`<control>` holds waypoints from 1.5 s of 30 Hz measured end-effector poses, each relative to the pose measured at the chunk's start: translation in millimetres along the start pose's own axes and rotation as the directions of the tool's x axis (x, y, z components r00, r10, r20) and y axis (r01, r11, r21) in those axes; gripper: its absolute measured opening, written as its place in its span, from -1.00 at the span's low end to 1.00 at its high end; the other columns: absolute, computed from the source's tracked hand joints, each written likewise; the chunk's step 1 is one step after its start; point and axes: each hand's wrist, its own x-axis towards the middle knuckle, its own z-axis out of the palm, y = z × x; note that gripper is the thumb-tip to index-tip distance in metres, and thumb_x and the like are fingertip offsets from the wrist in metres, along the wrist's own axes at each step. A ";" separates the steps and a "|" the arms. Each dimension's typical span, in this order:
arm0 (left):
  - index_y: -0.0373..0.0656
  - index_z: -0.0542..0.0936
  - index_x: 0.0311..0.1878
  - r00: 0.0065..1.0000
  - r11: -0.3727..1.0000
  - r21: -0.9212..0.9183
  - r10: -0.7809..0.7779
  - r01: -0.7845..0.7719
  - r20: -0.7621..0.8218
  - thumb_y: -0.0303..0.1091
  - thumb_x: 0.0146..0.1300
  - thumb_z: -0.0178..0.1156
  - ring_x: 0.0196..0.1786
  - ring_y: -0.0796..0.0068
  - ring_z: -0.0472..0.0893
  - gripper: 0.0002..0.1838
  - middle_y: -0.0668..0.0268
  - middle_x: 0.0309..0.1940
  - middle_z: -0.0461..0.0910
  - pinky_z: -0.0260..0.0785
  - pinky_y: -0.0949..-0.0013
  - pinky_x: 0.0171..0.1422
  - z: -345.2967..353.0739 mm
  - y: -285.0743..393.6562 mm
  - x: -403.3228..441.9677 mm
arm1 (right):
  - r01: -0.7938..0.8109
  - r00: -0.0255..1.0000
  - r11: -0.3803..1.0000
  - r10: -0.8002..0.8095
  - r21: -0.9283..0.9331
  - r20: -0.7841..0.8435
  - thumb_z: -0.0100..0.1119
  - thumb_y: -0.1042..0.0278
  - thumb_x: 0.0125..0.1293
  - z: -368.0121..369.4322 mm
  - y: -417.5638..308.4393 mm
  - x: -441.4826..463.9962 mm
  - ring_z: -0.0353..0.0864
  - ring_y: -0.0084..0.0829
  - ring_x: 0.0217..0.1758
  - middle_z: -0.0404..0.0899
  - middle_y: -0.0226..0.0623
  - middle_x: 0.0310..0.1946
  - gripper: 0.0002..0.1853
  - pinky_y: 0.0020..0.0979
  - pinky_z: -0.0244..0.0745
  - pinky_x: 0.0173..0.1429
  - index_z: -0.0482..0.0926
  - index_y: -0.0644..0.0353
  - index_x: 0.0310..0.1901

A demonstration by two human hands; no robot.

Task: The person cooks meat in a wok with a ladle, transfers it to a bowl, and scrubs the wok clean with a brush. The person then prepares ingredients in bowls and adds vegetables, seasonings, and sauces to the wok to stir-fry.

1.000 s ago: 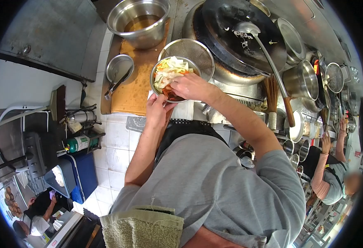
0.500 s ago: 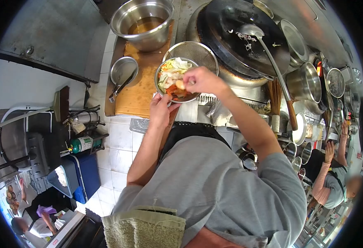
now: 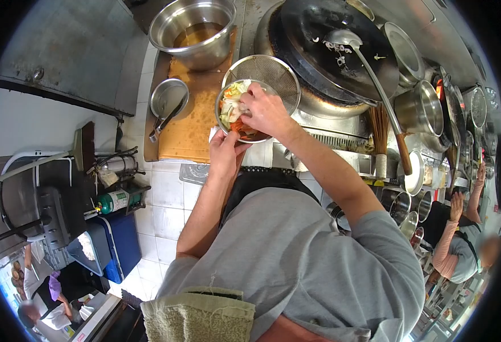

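Left hand (image 3: 223, 155): at the near rim of a round metal bowl (image 3: 217, 114), upper centre of frame; thumb on the rim, fingers grasping it. Right hand (image 3: 266, 112): over the bowl, fingers bent down into the contents; whether they grip a piece, cannot tell. Contents: pale and green leafy pieces (image 3: 232, 94) on the far side, orange-red pieces (image 3: 238, 125) nearer the left hand.

Surroundings: mesh strainer (image 3: 282, 71) just beyond the bowl, partly covered by it in view. Brown board (image 3: 185, 137) to the left, carrying a small metal pot (image 3: 160, 101) and a large metal pot (image 3: 196, 57) with brownish liquid. Black wok (image 3: 304, 34), upper right; ladle (image 3: 344, 39) in it, wooden handle pointing down-right. Bamboo brush (image 3: 378, 122) beside the handle.
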 end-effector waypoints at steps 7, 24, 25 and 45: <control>-0.31 0.49 -0.01 1.000 1.000 -0.012 0.005 -0.005 0.000 -0.50 0.32 0.03 -0.10 0.39 0.65 -0.79 0.19 -0.10 0.59 0.64 0.31 -0.08 -4.0 -1.0 -2.7 | 0.076 0.997 0.994 -0.077 0.082 0.015 0.36 0.27 -0.02 -6.4 7.8 4.6 0.65 -0.21 -0.22 0.49 -0.29 -0.24 -0.70 -0.21 0.61 -0.21 0.56 0.11 -0.23; -0.29 0.49 -0.05 1.000 0.998 -0.053 -0.022 0.021 -0.013 -0.52 0.29 0.03 -0.09 0.39 0.62 -0.81 0.21 -0.11 0.57 0.64 0.20 -0.03 -14.5 -5.5 5.3 | -0.036 0.999 0.890 0.049 0.455 -0.018 0.30 0.47 0.04 -44.6 11.1 13.0 0.67 -0.24 -0.19 0.63 -0.20 -0.21 -0.56 -0.28 0.59 -0.16 0.47 0.05 0.02; -0.30 0.49 -0.05 1.000 0.998 -0.054 -0.015 0.014 -0.020 -0.53 0.29 0.03 -0.08 0.39 0.62 -0.82 0.21 -0.11 0.58 0.64 0.20 -0.03 -16.6 -5.2 3.7 | -0.169 0.985 0.816 0.155 0.553 0.073 0.34 0.45 0.07 -44.2 26.6 19.1 0.66 -0.38 -0.19 0.63 -0.26 -0.20 -0.56 -0.35 0.58 -0.14 0.49 0.04 0.02; -0.37 0.46 0.01 0.991 0.991 0.092 -0.108 0.101 0.079 -0.52 0.31 -0.02 -0.07 0.33 0.66 -0.76 0.11 -0.03 0.58 0.67 0.22 -0.07 13.6 16.2 16.7 | -0.284 0.770 0.755 0.547 0.591 -0.329 0.01 0.38 0.41 -9.6 45.9 -37.1 0.56 0.13 -0.38 0.56 0.15 -0.42 -0.78 -0.20 0.47 -0.25 0.51 0.36 -0.07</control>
